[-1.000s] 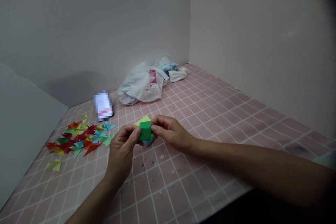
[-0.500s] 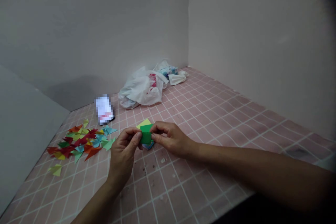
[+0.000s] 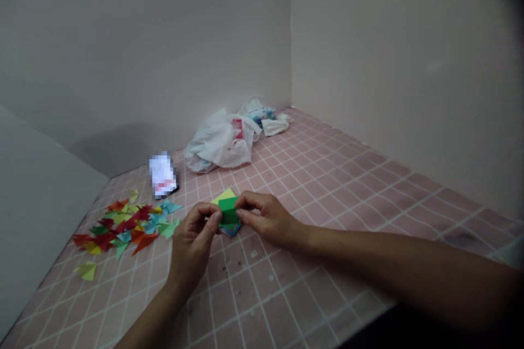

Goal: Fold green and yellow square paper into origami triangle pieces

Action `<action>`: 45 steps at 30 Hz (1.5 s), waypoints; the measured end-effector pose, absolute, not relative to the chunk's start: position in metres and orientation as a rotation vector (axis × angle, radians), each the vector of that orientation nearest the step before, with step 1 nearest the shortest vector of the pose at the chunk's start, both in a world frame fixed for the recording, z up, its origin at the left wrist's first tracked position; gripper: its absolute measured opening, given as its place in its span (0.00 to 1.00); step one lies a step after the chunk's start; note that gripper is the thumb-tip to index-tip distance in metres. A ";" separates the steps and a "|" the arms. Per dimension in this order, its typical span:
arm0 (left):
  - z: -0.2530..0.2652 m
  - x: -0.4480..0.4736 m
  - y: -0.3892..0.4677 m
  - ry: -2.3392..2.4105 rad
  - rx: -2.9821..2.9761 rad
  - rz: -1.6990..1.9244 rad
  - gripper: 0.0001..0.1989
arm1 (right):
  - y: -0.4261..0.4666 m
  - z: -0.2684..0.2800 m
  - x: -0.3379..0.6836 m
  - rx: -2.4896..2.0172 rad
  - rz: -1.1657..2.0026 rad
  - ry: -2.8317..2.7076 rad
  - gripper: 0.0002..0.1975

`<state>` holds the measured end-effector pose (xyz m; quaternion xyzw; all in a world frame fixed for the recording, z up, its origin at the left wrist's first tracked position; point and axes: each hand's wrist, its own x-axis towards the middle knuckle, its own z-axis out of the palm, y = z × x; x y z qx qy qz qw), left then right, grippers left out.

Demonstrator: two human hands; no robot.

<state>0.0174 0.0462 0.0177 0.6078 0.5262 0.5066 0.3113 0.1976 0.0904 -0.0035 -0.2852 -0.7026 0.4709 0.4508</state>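
On the pink gridded tablecloth (image 3: 323,163) sits a smartphone (image 3: 162,175); folded coloured papers (image 3: 136,219) lie before it, a white plastic bag (image 3: 216,140) and paper sheets (image 3: 223,196) rightward.

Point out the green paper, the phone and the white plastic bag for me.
Green paper (image 3: 228,214): head view, middle of its visible face.
Phone (image 3: 162,173): head view, middle of its lit screen.
White plastic bag (image 3: 216,140): head view, its crumpled front.
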 end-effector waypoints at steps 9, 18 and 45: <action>0.016 0.017 0.045 1.451 1.664 1.379 0.06 | 0.091 -0.003 0.199 -0.614 1.247 -1.688 0.09; 0.023 0.020 0.042 1.367 2.167 1.306 0.05 | 0.091 -0.002 0.197 -0.587 1.184 -1.796 0.04; 0.021 0.013 0.050 1.283 1.464 1.222 0.10 | 0.095 -0.007 0.196 -0.639 1.445 -1.526 0.07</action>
